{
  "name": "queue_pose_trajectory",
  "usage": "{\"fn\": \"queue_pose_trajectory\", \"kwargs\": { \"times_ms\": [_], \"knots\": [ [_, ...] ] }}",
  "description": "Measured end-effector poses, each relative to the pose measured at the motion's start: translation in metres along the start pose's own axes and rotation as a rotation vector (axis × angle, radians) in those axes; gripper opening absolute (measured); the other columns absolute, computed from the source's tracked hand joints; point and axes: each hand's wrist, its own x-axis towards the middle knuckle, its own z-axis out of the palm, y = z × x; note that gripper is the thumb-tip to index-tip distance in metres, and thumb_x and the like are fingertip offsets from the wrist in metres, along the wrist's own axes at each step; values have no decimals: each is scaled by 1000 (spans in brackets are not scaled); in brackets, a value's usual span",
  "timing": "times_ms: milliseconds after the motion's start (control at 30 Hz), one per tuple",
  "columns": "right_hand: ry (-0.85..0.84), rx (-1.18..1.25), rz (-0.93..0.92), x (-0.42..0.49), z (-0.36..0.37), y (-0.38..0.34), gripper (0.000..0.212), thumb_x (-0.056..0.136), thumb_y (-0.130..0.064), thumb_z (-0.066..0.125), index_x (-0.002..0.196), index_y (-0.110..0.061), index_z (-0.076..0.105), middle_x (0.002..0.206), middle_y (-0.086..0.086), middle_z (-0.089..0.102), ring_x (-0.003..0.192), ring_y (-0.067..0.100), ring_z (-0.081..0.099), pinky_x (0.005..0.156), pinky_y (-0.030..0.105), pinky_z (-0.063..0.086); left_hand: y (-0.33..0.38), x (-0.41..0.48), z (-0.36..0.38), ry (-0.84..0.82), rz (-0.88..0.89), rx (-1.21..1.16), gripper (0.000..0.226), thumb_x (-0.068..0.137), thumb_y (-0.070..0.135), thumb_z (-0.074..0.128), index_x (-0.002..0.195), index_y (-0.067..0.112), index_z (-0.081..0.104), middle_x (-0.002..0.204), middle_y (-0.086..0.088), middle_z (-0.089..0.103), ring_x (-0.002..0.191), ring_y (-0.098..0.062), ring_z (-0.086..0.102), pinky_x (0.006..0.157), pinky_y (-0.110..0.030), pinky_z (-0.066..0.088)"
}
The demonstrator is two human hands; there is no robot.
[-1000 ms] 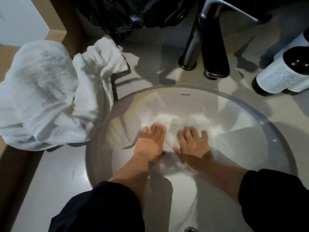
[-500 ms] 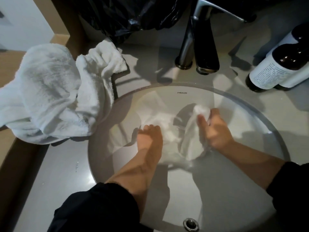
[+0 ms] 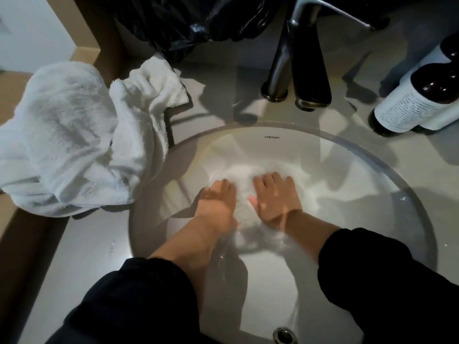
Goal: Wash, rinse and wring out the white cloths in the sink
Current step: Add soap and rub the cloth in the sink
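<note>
Fingers [image 3: 273,178] of the right hand [image 3: 275,197] laid out fairly straight and a little spread, palm down, pressing on the submerged white cloth [image 3: 242,177] — released, not closed round it. Much the same for the left hand [image 3: 218,202]: tilted more onto its edge, fingers extended onto the cloth's left side, tips slightly bent, nothing plainly pinched.

Set side by side, close together, probably to pin the fabric against the bowl of the sink [image 3: 372,160] and push water through it. Looks like the washing or soaking stage; no gathering or twisting of the cloth, so wringing not yet begun. Dark sleeves drawn back up the forearms, presumably to stay dry.

Heaped on the counter [image 3: 74,256] just left of the basin, one edge drooping over its rim: a pile of white towels [image 3: 69,135], out of the water — washed or waiting, cannot tell. No visible stream from the faucet [image 3: 310,70]. Two dark bottles [image 3: 417,105] with white labels at the back right, well apart from the hands.

Next, likely: curl the fingers in, bunch the cloth, lift and squeeze over the bowl.
</note>
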Motion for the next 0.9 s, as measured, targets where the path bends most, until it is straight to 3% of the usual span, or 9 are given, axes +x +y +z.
{"fn": "queue_pose_trajectory", "kwargs": {
  "times_ms": [100, 167, 267, 367, 467, 567, 633, 733, 900],
  "knots": [
    [71, 217, 19, 0, -10, 10, 51, 94, -47, 30, 109, -7, 58, 90, 15, 65, 83, 36, 61, 67, 42, 45, 7, 3, -15, 19, -126, -54, 34, 76, 19, 63, 110, 19, 56, 112, -1, 57, 113, -23, 53, 84, -30, 46],
    [116, 484, 193, -6, -19, 23, 47, 98, -47, 39, 122, -8, 49, 99, 16, 66, 94, 37, 61, 77, 40, 45, 6, 5, -21, -24, -169, -14, 31, 75, 19, 62, 106, 19, 62, 109, -1, 61, 112, -24, 55, 82, -29, 46],
    [223, 901, 596, -30, -29, 41, 36, 97, -43, 46, 103, -8, 45, 81, 11, 59, 88, 38, 61, 74, 36, 44, 0, -2, -22, -106, -227, 79, 56, 74, 22, 67, 126, 18, 48, 119, -4, 56, 118, -26, 48, 93, -36, 43],
    [307, 1106, 609, -42, -40, 36, 22, 96, -32, 52, 98, -13, 40, 70, -1, 50, 72, 29, 57, 69, 35, 45, -7, -11, -18, -89, 0, 180, 102, 74, 35, 73, 150, 23, 7, 143, -7, 28, 131, -28, 30, 106, -42, 29],
    [295, 647, 306, -54, -23, 11, 29, 86, -34, 61, 102, -10, 56, 80, 8, 59, 75, 30, 58, 71, 39, 49, -9, -13, -5, -87, 238, 62, 113, 69, 49, 76, 152, 22, 5, 151, -1, 14, 135, -26, 22, 111, -40, 21],
    [-28, 148, 16, -66, 8, -12, 55, 74, -52, 41, 105, -9, 58, 99, 17, 62, 96, 32, 53, 87, 54, 40, -7, -8, 7, -64, 185, -38, 99, 72, 48, 73, 148, 19, 16, 148, 1, 25, 128, -25, 31, 104, -40, 32],
    [-157, -26, -95, -60, 10, -14, 55, 80, -53, 40, 112, -10, 50, 113, 18, 58, 108, 32, 43, 92, 58, 30, -5, -6, 8, -40, 133, -47, 90, 73, 43, 73, 143, 20, 22, 142, 1, 30, 122, -25, 35, 99, -41, 36],
    [-255, -163, -160, -33, 1, -3, 57, 96, -54, 32, 136, -14, 38, 142, 16, 36, 130, 32, 30, 104, 59, 22, -2, -4, 6, -52, 92, -79, 78, 73, 32, 74, 136, 17, 31, 135, -3, 34, 117, -26, 38, 92, -38, 41],
    [-101, -33, -173, -22, -6, 6, 57, 95, -49, 26, 129, -9, 47, 121, 15, 52, 108, 34, 49, 88, 44, 40, 8, -1, -8, -60, -20, -96, 48, 79, 10, 61, 122, 15, 43, 122, -4, 44, 115, -24, 46, 86, -33, 44]
  ]
}}
